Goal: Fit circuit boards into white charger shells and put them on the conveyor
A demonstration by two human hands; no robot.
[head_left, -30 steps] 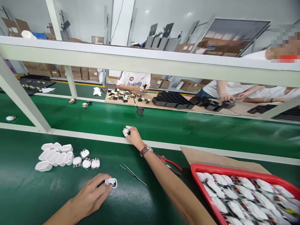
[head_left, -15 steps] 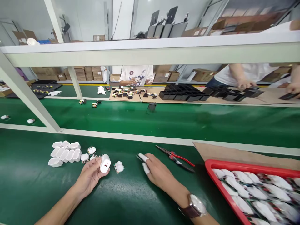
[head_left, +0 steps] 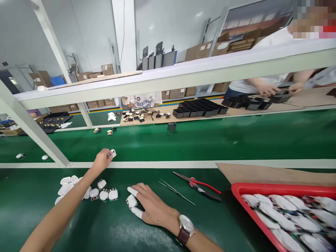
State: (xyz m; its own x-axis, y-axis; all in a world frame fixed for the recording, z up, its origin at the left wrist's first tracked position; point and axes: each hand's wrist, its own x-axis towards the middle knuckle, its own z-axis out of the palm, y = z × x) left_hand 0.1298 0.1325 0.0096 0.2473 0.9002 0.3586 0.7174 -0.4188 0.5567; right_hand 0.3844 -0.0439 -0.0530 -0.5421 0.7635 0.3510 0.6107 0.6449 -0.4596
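My left hand (head_left: 101, 161) reaches forward over the white rail and is closed on a white charger plug (head_left: 112, 153) at the edge of the green conveyor belt (head_left: 210, 140). Nearer to me, my right hand (head_left: 149, 206), with white finger cots and a wristwatch, pinches a small white charger part (head_left: 131, 201) lying on the green mat. Just left of it lie several white charger inner parts (head_left: 105, 194) and, further left, a cluster of empty white shells (head_left: 67, 183).
Tweezers (head_left: 176, 191) and red-handled cutters (head_left: 199, 183) lie right of my right hand. A red tray (head_left: 236, 190) full of white parts sits at the right on cardboard. Other people work across the belt beside black trays (head_left: 199, 108). A metal frame post (head_left: 39, 138) stands left.
My left hand carried the white plug from the mat forward to the belt's edge. My right hand shifted left and closed on the small part that lay beside the left hand.
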